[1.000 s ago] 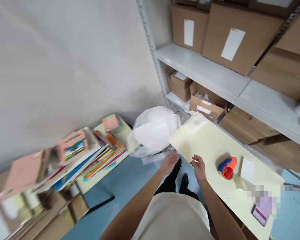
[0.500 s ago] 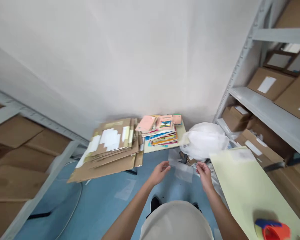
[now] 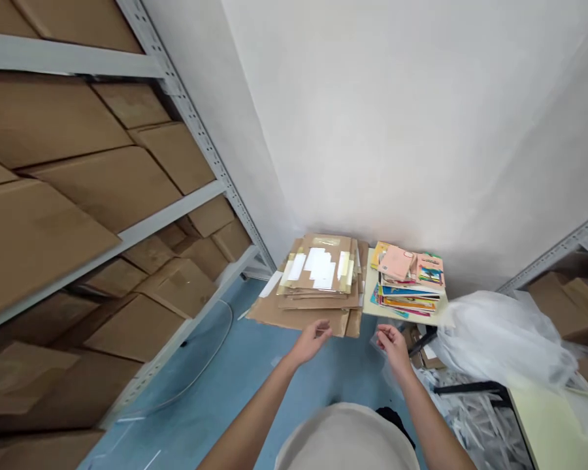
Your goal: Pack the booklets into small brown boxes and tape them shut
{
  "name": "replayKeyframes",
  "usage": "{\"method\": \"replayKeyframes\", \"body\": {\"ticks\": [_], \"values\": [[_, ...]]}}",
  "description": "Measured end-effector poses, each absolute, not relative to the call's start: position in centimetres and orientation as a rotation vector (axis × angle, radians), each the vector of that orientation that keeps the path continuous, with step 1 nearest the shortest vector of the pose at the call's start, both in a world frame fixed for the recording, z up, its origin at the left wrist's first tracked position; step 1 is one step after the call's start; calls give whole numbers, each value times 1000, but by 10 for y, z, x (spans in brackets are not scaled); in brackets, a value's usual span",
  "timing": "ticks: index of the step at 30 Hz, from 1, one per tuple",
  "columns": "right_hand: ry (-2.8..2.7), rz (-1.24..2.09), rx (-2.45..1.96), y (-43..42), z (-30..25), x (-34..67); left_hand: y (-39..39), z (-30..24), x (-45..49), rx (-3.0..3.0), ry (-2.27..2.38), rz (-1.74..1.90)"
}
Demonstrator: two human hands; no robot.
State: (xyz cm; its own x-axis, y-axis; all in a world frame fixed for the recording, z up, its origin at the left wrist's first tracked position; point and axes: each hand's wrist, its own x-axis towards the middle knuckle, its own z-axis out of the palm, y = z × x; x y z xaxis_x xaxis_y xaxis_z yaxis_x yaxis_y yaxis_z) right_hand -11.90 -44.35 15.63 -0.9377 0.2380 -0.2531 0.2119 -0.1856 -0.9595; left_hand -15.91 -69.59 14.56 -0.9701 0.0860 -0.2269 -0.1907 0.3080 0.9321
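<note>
My left hand point(image 3: 312, 341) is in front of the flattened cardboard stack point(image 3: 298, 316), its fingers curved and thumb apart; I see nothing in it. To its right, my right hand point(image 3: 392, 344) pinches a thin, clear plastic bag or film point(image 3: 388, 375), which hangs down and is hard to make out against the floor. White paper labels point(image 3: 321, 269) and tape show on the top cardboard. Beyond my right hand, a pile of thin colourful books point(image 3: 409, 297) lies on a pale yellow table point(image 3: 372, 301).
Shelves of cardboard boxes point(image 3: 112, 189) rise on the left. On the right are a white translucent plastic bundle point(image 3: 504, 336), loose plastic scraps point(image 3: 463, 411) below it and a pale tabletop point(image 3: 543, 418). A cable point(image 3: 210, 372) lies on the blue floor point(image 3: 245, 356).
My view has swung left, so the cardboard and books now sit further right and more of the left shelves shows. The clear plastic, earlier stretched between my hands, now hangs by my right hand.
</note>
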Motion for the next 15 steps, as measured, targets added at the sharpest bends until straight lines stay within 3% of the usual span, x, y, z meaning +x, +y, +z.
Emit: {"method": "replayKeyframes", "body": {"ticks": [9, 15], "values": [[-2306, 2197, -464, -492, 103, -212, -744, 97, -191, -617, 2505, 1649], [-2492, 2132, -366, -530, 72, -313, -787, 106, -261, -990, 2650, 1411]]}}
